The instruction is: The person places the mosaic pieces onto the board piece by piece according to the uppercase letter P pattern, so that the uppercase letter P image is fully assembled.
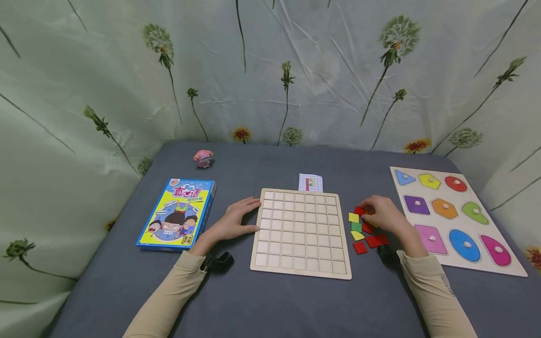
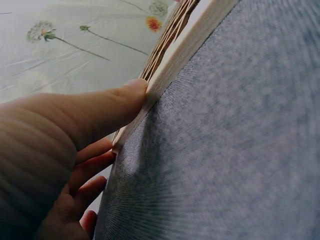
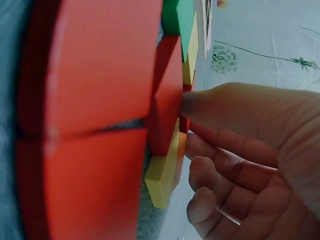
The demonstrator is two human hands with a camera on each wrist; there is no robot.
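Note:
A wooden grid board (image 1: 301, 233) with square cells lies on the table in the head view. My left hand (image 1: 235, 218) rests at its left side, thumb and fingertips against the edge; the left wrist view has the thumb (image 2: 120, 102) on the board's wooden side (image 2: 165, 75). My right hand (image 1: 386, 216) is over a loose cluster of coloured tiles right of the board. Its thumb and index finger pinch a red tile (image 1: 359, 211) at the cluster's far end. Close by lie a yellow tile (image 1: 353, 217), a green tile (image 1: 356, 227) and several red tiles (image 1: 360, 247).
A small pattern card (image 1: 310, 182) lies behind the board. To the right is a shape puzzle board (image 1: 427, 188) with knobbed pieces. At left lie a blue-and-yellow box (image 1: 177, 213) and, farther back, a pink figurine (image 1: 203, 158). A floral curtain (image 1: 253, 94) hangs behind the table.

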